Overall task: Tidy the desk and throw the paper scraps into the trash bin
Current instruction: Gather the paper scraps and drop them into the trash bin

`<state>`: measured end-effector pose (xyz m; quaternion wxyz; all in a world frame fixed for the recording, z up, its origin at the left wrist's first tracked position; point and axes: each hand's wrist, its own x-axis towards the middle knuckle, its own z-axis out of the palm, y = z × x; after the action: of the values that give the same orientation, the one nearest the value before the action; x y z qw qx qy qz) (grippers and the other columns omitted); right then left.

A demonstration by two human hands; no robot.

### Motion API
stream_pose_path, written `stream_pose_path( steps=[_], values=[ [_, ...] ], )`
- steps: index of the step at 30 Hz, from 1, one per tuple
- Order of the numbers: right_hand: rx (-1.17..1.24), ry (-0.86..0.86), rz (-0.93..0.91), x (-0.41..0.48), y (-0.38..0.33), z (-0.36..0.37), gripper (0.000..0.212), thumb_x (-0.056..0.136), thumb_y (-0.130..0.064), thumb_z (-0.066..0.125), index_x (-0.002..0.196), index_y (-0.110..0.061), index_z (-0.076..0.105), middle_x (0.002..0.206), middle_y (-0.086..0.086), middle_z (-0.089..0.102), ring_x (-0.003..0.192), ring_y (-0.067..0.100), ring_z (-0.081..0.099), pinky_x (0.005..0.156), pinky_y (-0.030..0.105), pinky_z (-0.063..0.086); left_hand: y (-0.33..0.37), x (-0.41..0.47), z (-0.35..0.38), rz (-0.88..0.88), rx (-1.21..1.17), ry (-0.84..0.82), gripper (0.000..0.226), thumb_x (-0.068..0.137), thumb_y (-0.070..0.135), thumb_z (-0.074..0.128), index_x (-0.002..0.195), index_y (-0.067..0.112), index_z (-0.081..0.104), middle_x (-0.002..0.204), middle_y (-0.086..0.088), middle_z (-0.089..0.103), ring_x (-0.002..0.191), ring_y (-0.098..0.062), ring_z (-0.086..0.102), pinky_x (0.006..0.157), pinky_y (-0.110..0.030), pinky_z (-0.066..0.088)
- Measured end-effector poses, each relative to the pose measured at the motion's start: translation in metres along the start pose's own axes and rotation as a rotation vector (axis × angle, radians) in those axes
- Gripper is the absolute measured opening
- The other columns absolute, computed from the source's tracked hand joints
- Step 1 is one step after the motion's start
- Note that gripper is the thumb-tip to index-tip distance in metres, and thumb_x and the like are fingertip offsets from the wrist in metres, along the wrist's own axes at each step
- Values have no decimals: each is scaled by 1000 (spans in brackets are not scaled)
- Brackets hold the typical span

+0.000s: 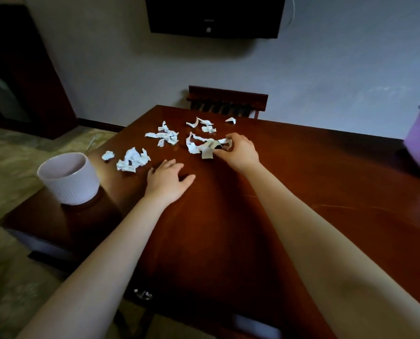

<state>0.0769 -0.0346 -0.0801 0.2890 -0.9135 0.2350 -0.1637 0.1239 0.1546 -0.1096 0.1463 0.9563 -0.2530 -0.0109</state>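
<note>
My left hand [168, 180] lay flat on the dark red desk [289, 196], fingers spread and gripping nothing. Left of it, on a lower surface, stood the white ribbed trash bin [68, 178]. Farther out, my right hand [239, 150] was curled around a clump of paper scraps [204, 145], pinching them. More scraps lay loose in small piles beyond and to the left. At the far edge I saw a chair back [228, 101].

A dark chair [228, 102] stands at the far edge of the desk. A black TV [215, 15] hangs on the wall [338, 69] above it.
</note>
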Motion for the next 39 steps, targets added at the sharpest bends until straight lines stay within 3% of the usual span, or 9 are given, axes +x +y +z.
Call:
stream_pose_path(
  steps=[6, 9, 16, 21, 25, 28, 31, 35, 39],
  values=[
    [-175, -163, -62, 44, -5, 14, 98, 70, -67, 66, 149, -26, 24, 157, 1, 23, 146, 25, 17, 116, 53, 17, 2, 4, 6, 12, 49, 44, 60, 92, 59, 35, 142, 27, 37, 155, 3, 26, 145, -18, 17, 117, -51, 12],
    [-204, -289, -92, 56, -9, 21, 101, 69, -66, 68, 150, -28, 21, 158, 1, 19, 147, 24, 14, 117, 54, 15, 2, 4, 6, 9, 37, 49, 59, 92, 58, 36, 142, 27, 38, 155, 2, 27, 145, -18, 17, 116, -50, 12],
    [-252, -135, -204, 48, -4, 36, 54, 87, -46, 60, 133, -19, 52, 139, 6, 47, 127, 27, 40, 102, 39, 40, 1, 5, 5, -7, 25, 46, 59, 91, 58, 37, 141, 27, 39, 155, 3, 27, 146, -17, 17, 117, -51, 11],
    [-288, -15, -324, 25, -7, 38, 23, 94, -31, 53, 109, -15, 59, 108, 4, 54, 97, 23, 55, 74, 32, 48, 1, 5, 6, -12, 9, 46, 59, 91, 58, 39, 140, 26, 40, 154, 3, 28, 145, -17, 18, 117, -51, 12],
    [-206, -92, -300, 15, -10, 36, 15, 94, -22, 50, 98, -13, 61, 99, 3, 63, 84, 20, 61, 71, 38, 55, 3, 0, 2, 2, -90, 79, 50, 90, 50, 47, 133, 23, 50, 149, 2, 37, 141, -17, 28, 117, -48, 18],
    [15, -89, -243, 7, -10, 37, 12, 93, -18, 54, 85, -10, 58, 90, 6, 66, 79, 20, 64, 72, 39, 57, -4, -4, -6, 49, -161, 288, 40, 90, 36, 54, 124, 16, 57, 144, -1, 42, 136, -20, 34, 114, -42, 27],
    [195, -43, -154, -4, -14, 38, 20, 93, -24, 57, 84, -6, 56, 76, 3, 58, 67, 15, 55, 62, 35, 49, -25, 8, -22, -50, -111, 460, 50, 90, 35, 54, 134, 13, 48, 150, -9, 34, 143, -27, 21, 116, -46, 20],
    [344, 25, -53, -9, -15, 37, 18, 93, -22, 57, 89, -4, 58, 75, -4, 54, 60, 2, 51, 47, 12, 41, -51, 33, -29, -301, -47, 247, 78, 87, 54, 51, 149, 18, 20, 158, -14, 11, 146, -34, 1, 116, -52, 7],
    [323, 30, -65, -10, -14, 38, 18, 93, -23, 57, 89, -6, 59, 75, -4, 54, 57, 1, 50, 42, 7, 35, -54, 37, -19, -272, -18, 137, 64, 92, 53, 42, 142, 13, 37, 148, -14, 34, 138, -34, 27, 113, -48, 24]
  ],
)
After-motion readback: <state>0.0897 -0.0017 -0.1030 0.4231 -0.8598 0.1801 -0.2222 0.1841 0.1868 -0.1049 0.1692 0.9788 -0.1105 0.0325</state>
